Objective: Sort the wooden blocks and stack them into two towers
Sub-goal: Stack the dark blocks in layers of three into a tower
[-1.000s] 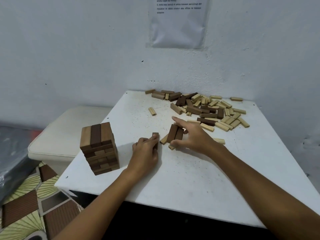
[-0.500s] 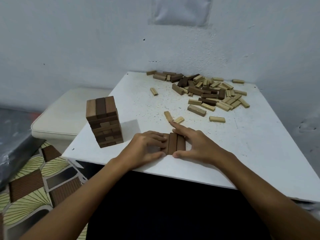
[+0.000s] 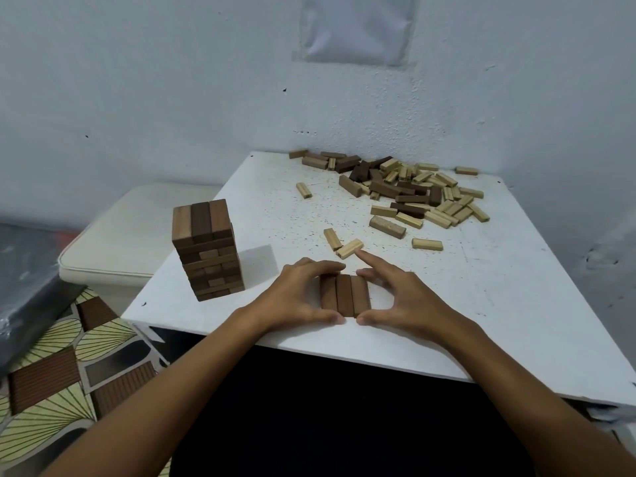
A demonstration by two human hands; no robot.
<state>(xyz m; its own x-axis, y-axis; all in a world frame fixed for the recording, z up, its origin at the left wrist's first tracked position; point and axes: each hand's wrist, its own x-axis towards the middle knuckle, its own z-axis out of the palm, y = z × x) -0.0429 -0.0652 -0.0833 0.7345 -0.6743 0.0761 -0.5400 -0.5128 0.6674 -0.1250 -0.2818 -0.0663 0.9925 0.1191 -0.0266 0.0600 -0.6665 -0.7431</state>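
Left hand (image 3: 297,297) and right hand (image 3: 401,297) clasp three dark blocks (image 3: 344,295) (laid side by side) on the table (image 3: 481,304); finished tower (image 3: 206,249) stands left.

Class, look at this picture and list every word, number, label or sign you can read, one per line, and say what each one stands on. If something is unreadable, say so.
Sheet on the wall: blurred and washed out, and no text can be made out on it.
Wooden blocks, tower and table: no words, numbers or marks visible.
So nothing in this picture can be read.
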